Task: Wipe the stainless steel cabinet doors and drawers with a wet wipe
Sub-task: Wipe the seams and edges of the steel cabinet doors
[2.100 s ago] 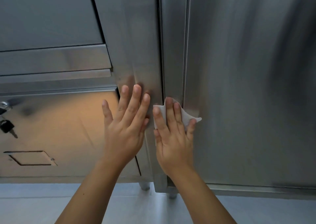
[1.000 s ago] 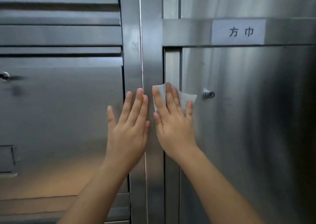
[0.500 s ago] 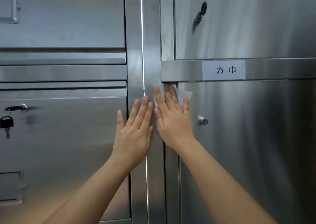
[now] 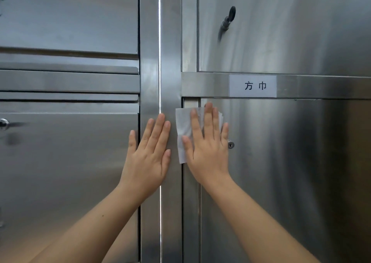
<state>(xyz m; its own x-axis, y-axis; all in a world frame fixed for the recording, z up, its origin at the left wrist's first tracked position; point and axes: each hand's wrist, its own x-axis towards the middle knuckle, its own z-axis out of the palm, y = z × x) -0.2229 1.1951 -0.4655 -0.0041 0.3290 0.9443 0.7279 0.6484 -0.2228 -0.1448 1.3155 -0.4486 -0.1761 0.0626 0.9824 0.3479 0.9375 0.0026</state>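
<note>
The view is filled by a brushed stainless steel cabinet front (image 4: 301, 182), with no floor or wall of the room showing. The white rectangular wet wipe (image 4: 183, 126) lies flat at the top left corner of the lower right steel door (image 4: 291, 162), spread over the door's edge and the narrow frame strip beside it. The right hand (image 4: 208, 152) presses it there with straight, slightly spread fingers (image 4: 208, 120); nothing is curled round the cloth. The left hand (image 4: 147, 160) lies flat and open, fingers (image 4: 158, 130) straight, on the vertical steel post (image 4: 170, 51), just beside the wipe without touching it.

A small round silver lock (image 4: 230, 145) sits on the lower right door, touching the right little finger. Above the wipe runs a horizontal steel rail carrying a white paper label with two black characters (image 4: 253, 86). The upper right steel door (image 4: 291, 31) has a black-headed key (image 4: 228, 18) in its lock. Left of the post are steel drawer fronts (image 4: 68, 82) and a lower left steel door (image 4: 60, 162) with a round knob-like lock (image 4: 4, 124) at the frame's edge.
</note>
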